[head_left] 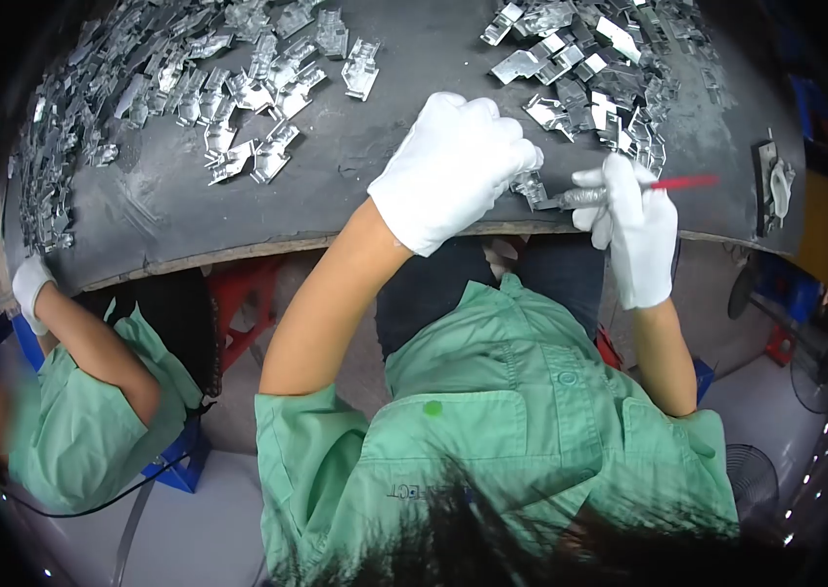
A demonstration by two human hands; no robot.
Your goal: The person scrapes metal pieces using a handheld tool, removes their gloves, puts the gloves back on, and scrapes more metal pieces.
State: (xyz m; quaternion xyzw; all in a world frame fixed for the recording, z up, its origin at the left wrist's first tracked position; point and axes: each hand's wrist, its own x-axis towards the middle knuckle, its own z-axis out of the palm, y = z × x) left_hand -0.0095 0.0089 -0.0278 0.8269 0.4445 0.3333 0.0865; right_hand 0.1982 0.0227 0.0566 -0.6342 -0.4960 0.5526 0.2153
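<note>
My left hand, in a white glove, is closed with its knuckles up near the front edge of the dark table. Its fingertips pinch a small shiny metal part, partly hidden by the glove. Just to the right, my gloved right hand grips a slim hand tool like a pen. The tool has a silvery wrapped grip and a thin red rear end. Its narrow flat tip lies close against the metal part; whether they touch, I cannot tell.
Loose bent metal parts spread over the table's left side, and another heap lies behind my right hand. A pale object sits near the right edge. At far left, a co-worker's gloved hand is by the table edge.
</note>
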